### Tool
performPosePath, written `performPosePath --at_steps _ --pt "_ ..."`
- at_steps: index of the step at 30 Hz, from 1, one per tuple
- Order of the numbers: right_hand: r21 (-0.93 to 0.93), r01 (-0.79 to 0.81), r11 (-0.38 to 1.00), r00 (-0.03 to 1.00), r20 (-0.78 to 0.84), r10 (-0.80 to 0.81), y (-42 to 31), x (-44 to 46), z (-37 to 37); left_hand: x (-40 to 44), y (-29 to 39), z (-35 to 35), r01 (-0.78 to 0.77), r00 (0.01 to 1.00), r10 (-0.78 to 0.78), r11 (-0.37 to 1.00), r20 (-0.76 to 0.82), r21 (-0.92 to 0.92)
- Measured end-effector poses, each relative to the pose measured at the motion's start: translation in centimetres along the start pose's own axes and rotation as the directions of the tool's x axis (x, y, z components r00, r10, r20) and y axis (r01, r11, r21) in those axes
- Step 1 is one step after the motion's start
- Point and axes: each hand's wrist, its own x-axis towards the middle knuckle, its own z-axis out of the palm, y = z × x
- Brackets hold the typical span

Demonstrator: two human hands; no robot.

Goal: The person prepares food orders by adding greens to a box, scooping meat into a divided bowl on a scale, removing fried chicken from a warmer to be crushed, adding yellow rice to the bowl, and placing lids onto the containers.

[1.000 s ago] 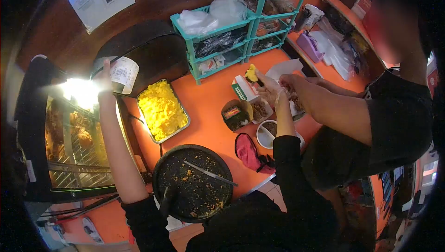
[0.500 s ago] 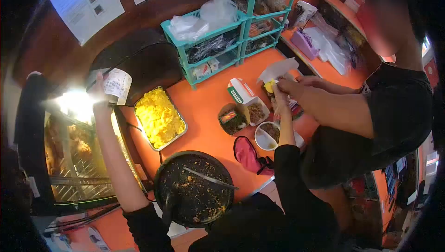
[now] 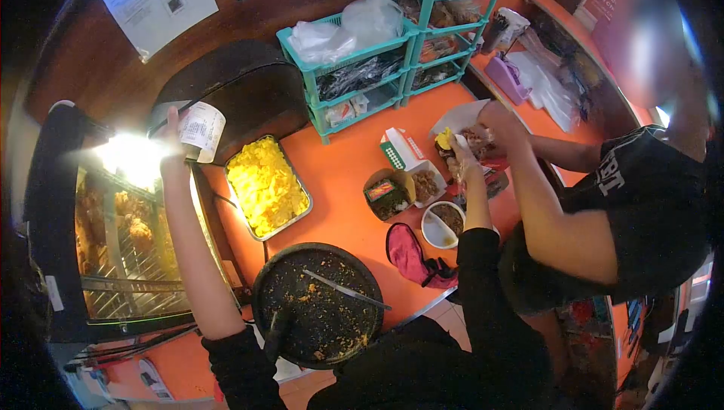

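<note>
My left hand (image 3: 170,135) is at the top of the lit glass food warmer (image 3: 128,237), beside a printed paper label (image 3: 202,128); glare hides its grip. My right hand (image 3: 465,161) is closed at a piece of yellow food (image 3: 444,139), close to a co-worker's hands (image 3: 501,127) and a white paper with brown food (image 3: 475,139). Just below lie an open box of brown food (image 3: 427,184), a dark box (image 3: 388,196) and a white bowl (image 3: 443,225). A foil tray of yellow food (image 3: 265,188) stands between my arms.
A round black pan (image 3: 317,335) with crumbs and a metal utensil (image 3: 347,289) is at the near edge. A pink and black cloth item (image 3: 411,257) lies right of it. Green shelves (image 3: 362,71) stand at the back. A co-worker (image 3: 633,206) stands at the right.
My right hand and the yellow food have moved from above the open box to the white paper by the co-worker's hands. My left hand stays at the warmer. The view has shifted slightly.
</note>
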Motion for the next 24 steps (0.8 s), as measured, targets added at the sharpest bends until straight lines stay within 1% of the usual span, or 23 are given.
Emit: performPosePath --at_steps 1,2,3,4,5,6,7,8,9,11,12,14,15,16,17,19,21,22,23,24 --pt "-0.014 0.075 0.997 0.997 0.015 -0.075 0.3 0.3 -0.1 0.1 -0.1 0.0 -0.190 0.982 0.189 0.981 0.024 0.040" --pt "-0.026 0.151 0.988 0.988 0.031 -0.150 0.5 0.6 -0.2 0.1 -0.1 0.0 -0.373 0.928 0.371 0.925 0.047 0.072" --pt "-0.026 0.151 0.988 0.988 0.032 -0.150 0.6 1.0 -0.4 -0.1 1.9 0.5 -0.001 1.000 0.001 1.000 0.012 -0.017" --pt "-0.011 0.149 0.989 0.988 -0.030 -0.150 0.9 1.7 -0.9 -0.1 2.6 0.7 0.369 0.929 -0.370 0.923 0.012 -0.112" --pt "-0.004 0.149 0.989 0.987 -0.060 -0.149 1.0 2.5 -1.4 0.3 2.4 0.8 0.369 0.929 -0.370 0.923 0.012 -0.112" --pt "0.003 0.150 0.989 0.985 -0.091 -0.149 1.3 3.5 -2.0 1.1 1.3 0.8 0.401 0.913 -0.405 0.913 -0.049 -0.073" --pt "-0.335 0.234 0.913 0.895 -0.293 -0.337 3.8 8.4 -5.0 1.7 0.7 0.5 0.433 0.894 -0.435 0.900 -0.112 -0.035" --pt "-0.643 0.207 0.737 0.732 -0.398 -0.553 4.9 10.5 -6.3 2.0 0.3 0.0 0.434 0.894 -0.435 0.900 -0.111 -0.035" --pt "-0.644 0.206 0.737 0.732 -0.399 -0.553 2.9 7.0 -4.4 2.1 0.0 -0.3 0.422 0.901 -0.424 0.906 -0.095 -0.038" --pt "-0.776 -0.001 0.631 0.813 -0.368 -0.451 -0.8 -0.4 -0.7 1.6 0.2 -0.3 0.400 0.914 -0.403 0.914 -0.040 -0.069" --pt "-0.776 -0.002 0.631 0.812 -0.370 -0.452 0.0 -0.3 -0.5 1.4 0.4 -0.2 0.394 0.918 -0.396 0.915 -0.017 -0.085" --pt "-0.880 -0.117 0.460 0.785 -0.366 -0.499 1.6 0.7 -0.2 1.0 0.7 -0.1 0.385 0.923 -0.386 0.917 0.011 -0.102" --pt "-0.904 -0.151 0.401 0.812 -0.344 -0.471 1.1 0.1 0.1 1.1 0.7 -0.1 0.382 0.924 -0.382 0.918 0.023 -0.108" --pt "-0.904 -0.150 0.401 0.811 -0.344 -0.472 1.8 1.6 -0.8 0.9 0.7 -0.2 0.379 0.925 -0.377 0.918 0.034 -0.117" --pt "-0.961 -0.147 0.233 0.818 -0.250 -0.519 2.6 3.4 -2.0 0.9 0.7 -0.2 0.376 0.926 -0.374 0.919 0.038 -0.114" --pt "-0.988 -0.144 0.060 0.825 -0.153 -0.544 2.7 3.3 -2.2 1.1 0.5 -0.5 0.373 0.928 -0.369 0.921 0.058 -0.111" --pt "-0.925 -0.119 0.360 0.809 -0.301 -0.506 2.1 2.3 -2.1 1.4 0.1 -0.6 0.371 0.928 -0.365 0.920 0.071 -0.126" --pt "-0.926 -0.119 0.358 0.807 -0.301 -0.509 0.9 0.9 -1.7 1.8 -0.5 -0.6 0.369 0.929 -0.361 0.915 0.077 -0.166" --pt "-0.901 -0.124 0.416 0.817 -0.331 -0.473 -0.3 -0.8 -1.2 1.5 -0.4 -0.5 0.370 0.929 -0.362 0.914 0.076 -0.169" --pt "-0.872 -0.129 0.472 0.827 -0.358 -0.434 -0.8 -1.6 -1.0 1.0 -0.1 -0.2 0.278 0.961 -0.277 0.958 0.026 -0.072"
